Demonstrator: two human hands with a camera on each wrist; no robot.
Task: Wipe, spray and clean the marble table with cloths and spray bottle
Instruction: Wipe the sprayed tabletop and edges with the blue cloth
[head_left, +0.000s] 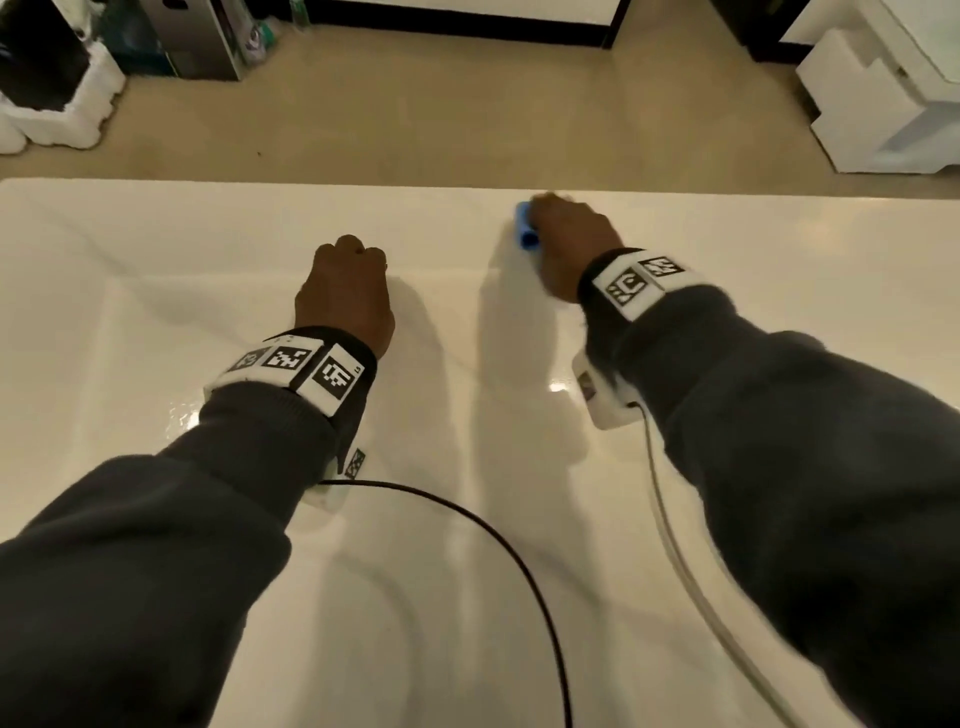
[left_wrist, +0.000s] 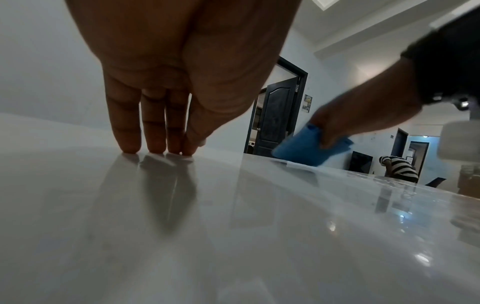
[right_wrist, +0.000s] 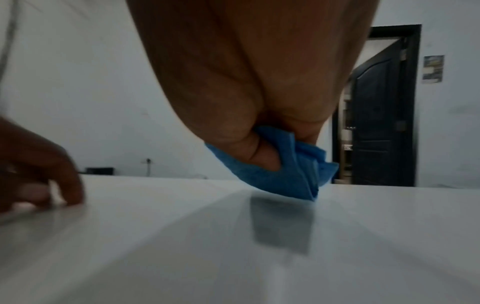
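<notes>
From the head view, the right hand (head_left: 569, 249) holds a folded blue cloth (head_left: 525, 226) near the far edge of the white worktop (head_left: 156, 291).

The left wrist view shows the left hand (left_wrist: 166, 82) holding nothing, straight fingertips (left_wrist: 130, 147) touching the worktop.

In the right wrist view, the right grip pinches the cloth, whose lower fold touches the surface.

dark door (right_wrist: 376, 123), wall poster (right_wrist: 432, 69), white foam blocks (head_left: 883, 104)

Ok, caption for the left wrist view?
Left hand fingertips rest on marble table; right hand wipes with blue cloth.
</notes>
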